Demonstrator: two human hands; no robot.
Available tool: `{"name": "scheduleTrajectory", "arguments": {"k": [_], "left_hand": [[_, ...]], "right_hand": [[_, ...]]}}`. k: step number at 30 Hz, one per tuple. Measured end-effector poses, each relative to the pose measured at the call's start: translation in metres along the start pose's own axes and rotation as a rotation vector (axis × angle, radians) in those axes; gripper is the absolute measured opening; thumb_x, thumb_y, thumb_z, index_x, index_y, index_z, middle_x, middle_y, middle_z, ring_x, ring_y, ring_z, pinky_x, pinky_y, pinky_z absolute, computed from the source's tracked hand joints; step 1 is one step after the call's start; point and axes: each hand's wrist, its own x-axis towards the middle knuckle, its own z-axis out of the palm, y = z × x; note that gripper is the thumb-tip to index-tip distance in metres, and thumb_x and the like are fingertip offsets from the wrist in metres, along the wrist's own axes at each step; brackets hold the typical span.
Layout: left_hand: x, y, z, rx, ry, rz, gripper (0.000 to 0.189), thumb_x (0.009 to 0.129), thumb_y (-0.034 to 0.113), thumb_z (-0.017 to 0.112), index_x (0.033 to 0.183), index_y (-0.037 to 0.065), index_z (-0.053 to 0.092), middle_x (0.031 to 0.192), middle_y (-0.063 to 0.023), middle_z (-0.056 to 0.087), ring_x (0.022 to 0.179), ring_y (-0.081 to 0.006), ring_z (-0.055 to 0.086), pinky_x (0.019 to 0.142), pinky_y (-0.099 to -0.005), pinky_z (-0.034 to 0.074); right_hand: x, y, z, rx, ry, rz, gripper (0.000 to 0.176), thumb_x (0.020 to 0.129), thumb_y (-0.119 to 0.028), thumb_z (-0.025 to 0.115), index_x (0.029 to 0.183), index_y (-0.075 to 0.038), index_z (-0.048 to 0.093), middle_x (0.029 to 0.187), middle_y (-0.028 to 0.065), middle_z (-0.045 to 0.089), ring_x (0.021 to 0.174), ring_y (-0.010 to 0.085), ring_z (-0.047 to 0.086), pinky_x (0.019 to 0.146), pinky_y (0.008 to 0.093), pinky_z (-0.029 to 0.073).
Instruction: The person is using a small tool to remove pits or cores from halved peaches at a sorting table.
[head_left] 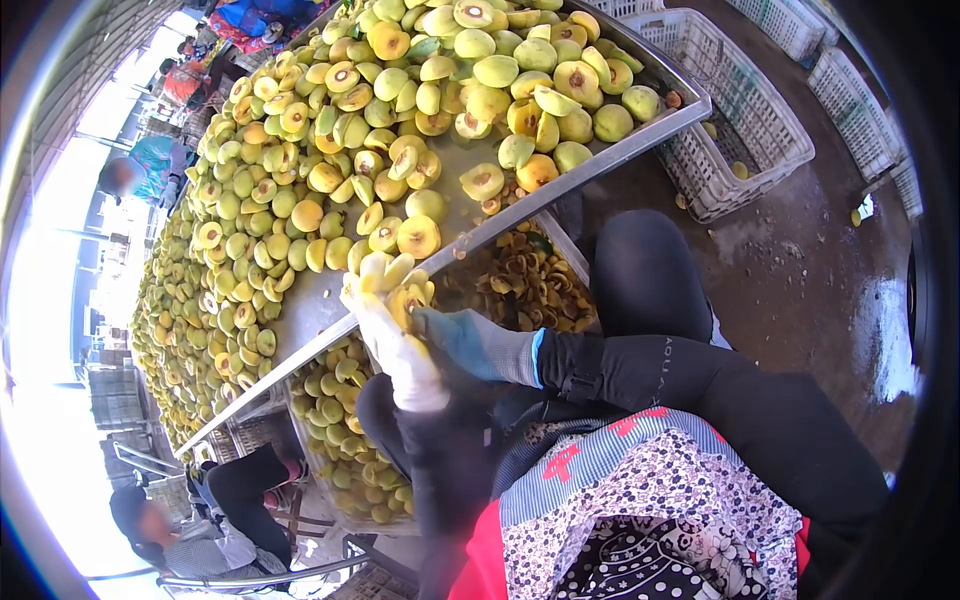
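My left hand (pixel 393 335), in a pale, yellow-stained glove, is closed around a peach half (pixel 408 298) at the metal table's near edge. My right hand (pixel 475 343), in a grey-blue glove, presses against that peach half with its fingers curled. Whether a small tool is in the right hand is hidden. Just beyond the hands, a cut peach half (pixel 418 237) lies face up on the table, its reddish-brown centre showing. A large heap of green-yellow peach halves (pixel 290 180) covers the metal table (pixel 305 300).
Below the table edge sit a container of brownish peach scraps (pixel 535 280) and a crate of peach halves (pixel 345 430). A white plastic crate (pixel 740 120) stands on the wet floor to the right. Other people (pixel 215 545) sit along the table's left side.
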Motion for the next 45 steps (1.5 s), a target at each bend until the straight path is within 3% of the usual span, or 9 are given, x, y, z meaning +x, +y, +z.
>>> {"name": "scheduleTrajectory", "arguments": {"k": [5,11,25,30,35,38,39,41,45], "left_hand": [[0.007,0.012,-0.012,0.032,-0.105,-0.277,0.062,0.105,0.055,0.033,0.125,0.004,0.060,0.086,-0.0125,0.068,0.072,-0.0228,0.064,0.066,-0.0343,0.056],[-0.005,0.023,0.015,-0.093,0.170,-0.160,0.063,0.105,0.055,0.035,0.123,0.000,0.061,0.082,-0.0115,0.066,0.066,-0.0189,0.060,0.061,-0.0302,0.053],[0.003,0.020,-0.002,0.060,-0.077,-0.218,0.059,0.106,0.049,0.035,0.116,-0.002,0.062,0.070,-0.0107,0.061,0.056,-0.0200,0.057,0.052,-0.0310,0.051],[0.016,0.007,-0.025,0.090,-0.277,-0.097,0.054,0.104,0.048,0.043,0.112,-0.002,0.063,0.062,-0.0075,0.056,0.054,-0.0209,0.055,0.048,-0.0327,0.047],[0.004,0.014,-0.013,-0.282,-0.125,-0.180,0.051,0.103,0.049,0.046,0.118,0.002,0.060,0.069,-0.0006,0.052,0.059,-0.0182,0.053,0.047,-0.0314,0.047],[0.000,0.028,-0.004,-0.270,0.076,-0.160,0.045,0.103,0.044,0.047,0.094,0.002,0.060,0.059,-0.0075,0.052,0.051,-0.0203,0.054,0.045,-0.0289,0.044],[0.014,0.026,-0.039,-0.430,-0.142,-0.328,0.037,0.099,0.039,0.054,0.104,0.003,0.060,0.065,-0.0043,0.055,0.053,-0.0174,0.055,0.045,-0.0272,0.045],[0.032,0.015,-0.083,-0.817,0.047,-0.221,0.034,0.095,0.033,0.059,0.115,0.005,0.060,0.077,0.0007,0.062,0.060,-0.0141,0.057,0.051,-0.0292,0.050],[0.024,0.067,-0.127,-0.207,0.346,0.030,0.039,0.096,0.031,0.059,0.125,0.004,0.058,0.092,-0.0008,0.065,0.079,-0.0126,0.062,0.067,-0.0270,0.052]], "right_hand": [[0.009,0.033,0.007,-0.023,0.113,-0.354,0.061,0.098,-0.064,0.047,0.084,-0.008,0.067,0.061,0.0044,0.057,0.051,0.0134,0.049,0.048,0.0319,0.040],[-0.024,-0.030,-0.017,0.292,-0.318,0.388,0.070,0.095,-0.075,0.037,0.084,-0.010,0.061,0.061,0.0012,0.052,0.050,0.0156,0.049,0.047,0.0316,0.042],[-0.017,-0.023,-0.007,0.182,-0.220,0.422,0.068,0.092,-0.079,0.036,0.073,-0.016,0.049,0.058,-0.0065,0.039,0.046,0.0072,0.034,0.042,0.0255,0.029],[-0.030,-0.039,-0.029,0.475,-0.623,0.496,0.065,0.092,-0.077,0.039,0.073,-0.016,0.049,0.056,-0.0067,0.038,0.044,0.0071,0.033,0.041,0.0256,0.027],[-0.029,-0.038,-0.011,0.288,-0.365,0.377,0.059,0.096,-0.070,0.044,0.076,-0.015,0.056,0.054,-0.0043,0.042,0.046,0.0089,0.037,0.044,0.0268,0.029],[-0.036,-0.057,-0.007,0.107,-0.276,0.329,0.052,0.098,-0.062,0.050,0.076,-0.015,0.061,0.057,-0.0034,0.049,0.049,0.0089,0.042,0.047,0.0270,0.033],[-0.033,-0.041,-0.007,-0.017,-0.222,0.169,0.051,0.098,-0.059,0.052,0.077,-0.015,0.062,0.059,-0.0030,0.051,0.051,0.0088,0.044,0.048,0.0271,0.035],[-0.016,0.026,0.000,-0.252,-0.103,-0.152,0.047,0.098,-0.055,0.056,0.077,-0.014,0.065,0.062,-0.0020,0.055,0.054,0.0087,0.047,0.051,0.0272,0.038],[0.020,0.075,0.009,0.434,-0.208,0.185,0.044,0.096,-0.055,0.057,0.081,-0.015,0.065,0.066,-0.0016,0.057,0.055,0.0088,0.050,0.052,0.0259,0.040]]}}
